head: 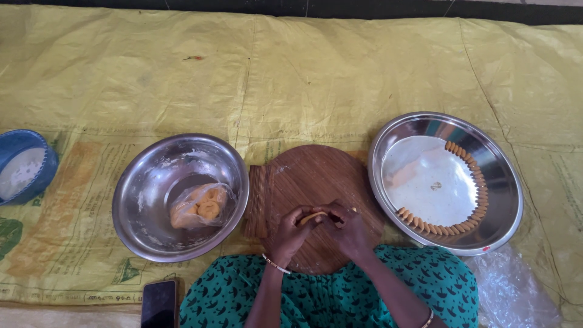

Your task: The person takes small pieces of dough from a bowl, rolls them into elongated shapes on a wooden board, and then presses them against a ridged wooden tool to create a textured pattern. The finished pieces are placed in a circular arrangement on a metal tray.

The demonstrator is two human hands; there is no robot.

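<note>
Over a round wooden board [310, 173], my left hand [288, 234] and my right hand [349, 229] meet, both pinching a small strip of yellow dough [311, 217] between the fingertips. Left of the board a steel bowl [149, 182] holds a clear plastic bag of yellow dough [200, 205]. To the right a wide steel plate [504, 182] carries a curved row of small shaped dough pieces [473, 200] along its right and lower rim.
Everything lies on a yellow plastic sheet [291, 73]. A blue container [23, 165] sits at the far left edge. A dark phone [159, 302] lies at the bottom left, and crumpled clear plastic [513, 291] at the bottom right. My green patterned clothing [328, 291] fills the lower middle.
</note>
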